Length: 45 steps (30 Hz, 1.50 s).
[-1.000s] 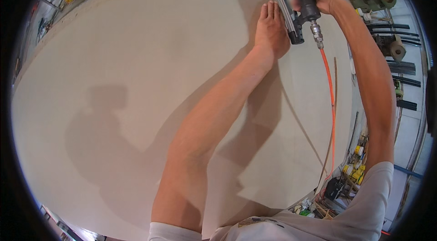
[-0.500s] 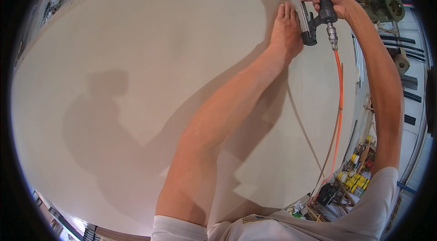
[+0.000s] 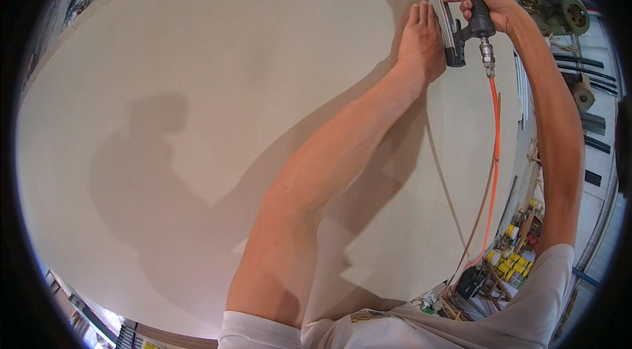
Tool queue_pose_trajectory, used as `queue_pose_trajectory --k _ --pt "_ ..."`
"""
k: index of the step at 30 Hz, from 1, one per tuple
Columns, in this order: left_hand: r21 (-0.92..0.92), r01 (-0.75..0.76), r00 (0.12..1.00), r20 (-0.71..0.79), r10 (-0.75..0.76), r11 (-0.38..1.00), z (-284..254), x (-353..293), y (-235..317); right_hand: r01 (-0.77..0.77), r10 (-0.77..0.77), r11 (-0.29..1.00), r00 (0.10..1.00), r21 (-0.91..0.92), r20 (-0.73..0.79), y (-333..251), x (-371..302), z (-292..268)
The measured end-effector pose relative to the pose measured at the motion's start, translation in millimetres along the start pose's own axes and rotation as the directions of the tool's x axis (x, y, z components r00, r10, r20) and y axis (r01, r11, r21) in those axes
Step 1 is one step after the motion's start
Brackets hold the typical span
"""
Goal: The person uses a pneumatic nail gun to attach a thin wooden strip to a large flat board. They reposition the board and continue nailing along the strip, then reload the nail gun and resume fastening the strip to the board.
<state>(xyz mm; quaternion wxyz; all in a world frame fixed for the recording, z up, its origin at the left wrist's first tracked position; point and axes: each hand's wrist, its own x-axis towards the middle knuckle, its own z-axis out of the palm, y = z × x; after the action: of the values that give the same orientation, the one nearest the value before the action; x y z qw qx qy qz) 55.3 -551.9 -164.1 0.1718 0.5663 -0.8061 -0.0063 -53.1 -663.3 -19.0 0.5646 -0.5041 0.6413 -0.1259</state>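
A large pale board (image 3: 263, 46) fills most of the view, with my shadow across it. My left hand (image 3: 421, 39) lies flat on it near the far right edge, fingers stretched away from me and holding nothing. Close beside that hand, my right hand (image 3: 490, 1) is wrapped round the black handle of an air nail gun (image 3: 482, 22). The gun's long magazine runs along the right side of my left hand. Its nose is at the far edge of the view, and I cannot tell whether it touches the board. An orange air hose (image 3: 496, 132) hangs from the handle's metal coupling.
The hose runs down past the board's right edge. Beyond that edge are a green round machine part (image 3: 574, 16), dark strips (image 3: 596, 145) and yellow-and-white containers (image 3: 510, 263) among clutter. More shop items lie past the far left edge.
My left hand has slid slightly to the right along the board. The nail gun and my right hand have shifted a little the same way, the hose moving with them.
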Motion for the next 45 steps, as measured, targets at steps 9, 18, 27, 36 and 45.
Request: queue_pose_trajectory --k 9,18,27,36,45 --pt "0.000 -0.015 1.000 0.010 0.015 1.000 -1 1 3 0.029 -0.032 0.998 0.998 -0.051 -0.058 1 -3 2" --pt "-0.023 -0.024 0.999 0.031 0.024 0.999 -2 0 2 0.026 -0.028 0.999 0.997 -0.021 -0.073 6 -1 0" --pt "-0.049 -0.021 0.997 -0.069 0.018 0.999 5 -1 4 0.065 -0.070 0.996 0.994 -0.063 -0.083 6 0 -1" --pt "-0.079 -0.023 0.999 -0.030 0.021 0.997 -2 0 2 0.053 -0.055 0.998 0.997 -0.037 -0.059 5 -4 0" --pt "-0.019 -0.013 0.999 -0.053 0.012 1.000 7 -3 -1 -0.042 0.040 0.999 0.997 -0.023 -0.063 0 2 2"
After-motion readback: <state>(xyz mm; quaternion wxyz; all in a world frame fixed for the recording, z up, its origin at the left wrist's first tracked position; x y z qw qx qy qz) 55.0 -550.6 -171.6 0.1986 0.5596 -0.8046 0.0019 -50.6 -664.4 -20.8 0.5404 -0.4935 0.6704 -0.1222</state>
